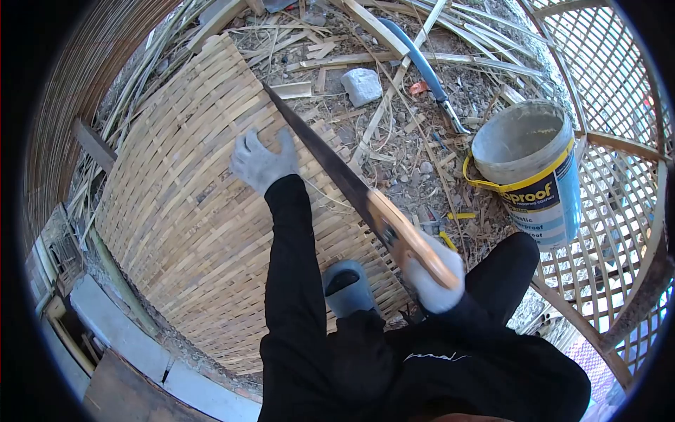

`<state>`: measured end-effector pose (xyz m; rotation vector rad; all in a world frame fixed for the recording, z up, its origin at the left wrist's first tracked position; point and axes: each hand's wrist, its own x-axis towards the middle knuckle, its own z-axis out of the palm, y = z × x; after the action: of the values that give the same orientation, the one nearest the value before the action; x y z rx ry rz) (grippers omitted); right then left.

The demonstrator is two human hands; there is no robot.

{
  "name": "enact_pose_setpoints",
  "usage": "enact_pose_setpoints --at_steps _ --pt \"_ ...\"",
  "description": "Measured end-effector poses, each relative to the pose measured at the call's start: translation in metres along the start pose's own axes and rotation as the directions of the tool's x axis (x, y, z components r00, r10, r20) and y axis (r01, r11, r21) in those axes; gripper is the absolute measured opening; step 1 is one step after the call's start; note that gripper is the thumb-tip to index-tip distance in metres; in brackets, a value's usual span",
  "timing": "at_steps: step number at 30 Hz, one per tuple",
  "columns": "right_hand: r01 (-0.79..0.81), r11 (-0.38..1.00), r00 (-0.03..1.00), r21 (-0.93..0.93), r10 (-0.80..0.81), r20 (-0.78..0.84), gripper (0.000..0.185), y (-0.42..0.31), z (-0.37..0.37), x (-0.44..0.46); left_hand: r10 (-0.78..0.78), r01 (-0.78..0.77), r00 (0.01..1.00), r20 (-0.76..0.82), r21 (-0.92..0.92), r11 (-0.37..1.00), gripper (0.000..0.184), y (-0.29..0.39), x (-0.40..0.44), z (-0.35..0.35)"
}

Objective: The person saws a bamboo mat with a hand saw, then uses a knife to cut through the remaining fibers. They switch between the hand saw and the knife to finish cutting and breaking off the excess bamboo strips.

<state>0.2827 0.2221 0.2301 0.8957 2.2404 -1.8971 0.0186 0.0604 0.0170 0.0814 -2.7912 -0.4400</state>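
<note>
My right hand [439, 280], in a pale glove, is wrapped round the wooden handle of a handsaw [329, 159]. The saw's dark blade runs up and left along the right edge of a woven bamboo mat [179, 176]. My left hand [264, 162], gloved too, rests on the mat left of the blade, fingers apart and slightly bent. Below the hands, a foot in a grey-blue slipper [349, 287] stands on the mat. The glove and handle hide the right fingertips.
A bucket [524, 169] with a yellow handle stands at right beside a wooden lattice [598, 84]. Bamboo strips [485, 63], a pale stone [362, 86] and a blue-handled tool [419, 63] lie on littered ground. Grey blocks [119, 323] line the lower left.
</note>
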Motion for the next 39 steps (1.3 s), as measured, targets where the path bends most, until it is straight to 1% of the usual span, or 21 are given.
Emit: enact_pose_setpoints --at_steps 1,3,4,6,8,9,10,11,12,14,20,24,25,28,29,30,32,33,34,36,39 --pt "0.008 0.999 1.0 0.04 -0.007 -0.017 0.043 0.008 0.014 0.02 0.005 -0.005 1.0 0.002 -0.007 1.0 0.063 0.001 -0.001 0.0" --pt "0.111 0.991 0.994 -0.075 -0.111 0.01 0.044 0.014 0.04 0.075 0.019 -0.019 1.0 -0.01 -0.015 1.0 0.062 0.0 -0.001 0.0" --pt "0.158 0.987 0.987 -0.019 -0.158 0.012 0.044 0.012 0.046 0.094 0.017 -0.017 1.0 -0.017 -0.011 1.0 0.062 0.0 -0.001 -0.001" --pt "-0.039 0.998 0.998 0.049 0.037 0.04 0.043 -0.005 0.038 0.089 0.01 -0.01 0.999 -0.035 -0.001 1.0 0.062 0.001 0.0 -0.002" --pt "0.124 0.992 0.992 -0.006 -0.124 -0.011 0.044 0.016 0.029 0.06 0.029 -0.029 0.999 -0.027 -0.015 0.999 0.062 -0.006 -0.003 -0.001" --pt "0.016 0.998 0.999 0.055 -0.018 0.028 0.045 0.008 0.017 0.039 0.033 -0.034 0.999 -0.031 -0.031 0.999 0.062 -0.004 -0.001 0.002" --pt "0.023 0.997 0.999 0.068 -0.021 -0.026 0.046 0.017 0.012 0.016 0.027 -0.028 0.999 -0.027 -0.031 0.999 0.062 -0.002 0.0 0.003" --pt "-0.097 0.995 0.993 -0.02 0.098 0.072 0.046 -0.018 -0.008 0.0 0.019 -0.02 1.0 -0.019 -0.026 0.999 0.062 -0.002 -0.001 0.002" --pt "-0.017 0.999 0.997 -0.027 0.019 0.079 0.048 -0.01 -0.016 -0.013 0.012 -0.012 1.0 -0.011 -0.02 1.0 0.061 -0.002 0.0 0.0" --pt "-0.031 0.995 0.998 -0.094 0.037 0.056 0.05 -0.011 -0.021 -0.025 0.02 -0.02 0.999 -0.03 0.006 1.0 0.061 -0.001 0.0 -0.003" --pt "0.012 0.999 1.0 -0.043 -0.014 -0.027 0.055 -0.002 -0.011 -0.023 0.037 -0.037 0.998 -0.046 -0.003 0.999 0.061 -0.004 -0.005 0.003" --pt "-0.032 0.999 0.999 -0.007 0.032 0.03 0.046 -0.028 -0.021 -0.026 0.035 -0.035 0.998 -0.059 -0.003 0.999 0.062 -0.002 -0.001 0.002" --pt "0.034 0.999 0.999 -0.019 -0.033 0.018 0.045 -0.022 -0.022 -0.029 0.046 -0.046 0.996 -0.07 0.002 0.999 0.062 -0.004 0.004 0.003" --pt "-0.024 1.0 1.0 0.009 0.024 -0.001 0.042 -0.026 -0.01 -0.012 0.05 -0.05 0.998 -0.044 0.003 0.999 0.062 -0.008 -0.008 0.003" --pt "0.019 0.999 1.0 -0.028 -0.019 0.011 0.041 -0.02 -0.003 0.002 0.041 -0.042 0.998 -0.047 -0.012 0.999 0.062 -0.004 -0.007 0.002" --pt "0.033 0.999 0.999 -0.029 -0.032 0.035 0.057 -0.016 0.006 0.02 0.035 -0.036 0.998 -0.053 -0.023 0.999 0.063 -0.002 -0.002 0.002" --pt "0.187 0.982 0.982 -0.009 -0.187 -0.033 0.055 0.011 0.043 0.068 0.031 -0.031 0.999 -0.043 -0.008 0.999 0.063 -0.007 -0.003 0.004" --pt "0.218 0.974 0.974 -0.067 -0.221 -0.05 0.05 0.012 0.054 0.089 0.023 -0.024 1.0 -0.018 -0.006 1.0 0.064 -0.008 -0.006 0.0" --pt "0.2 0.979 0.978 0.05 -0.196 -0.07 0.048 0.013 0.062 0.1 0.012 -0.012 1.0 -0.01 -0.015 1.0 0.064 -0.003 -0.001 0.001" --pt "0.3 0.954 0.949 -0.014 -0.3 -0.102 0.047 0.017 0.069 0.116 0.03 -0.029 0.998 -0.047 0.005 1.0 0.062 0.003 0.002 0.0" --pt "0.201 0.98 0.978 -0.013 -0.201 -0.05 0.047 0.013 0.057 0.096 0.026 -0.026 1.0 -0.015 -0.005 1.0 0.061 0.0 -0.001 -0.002"
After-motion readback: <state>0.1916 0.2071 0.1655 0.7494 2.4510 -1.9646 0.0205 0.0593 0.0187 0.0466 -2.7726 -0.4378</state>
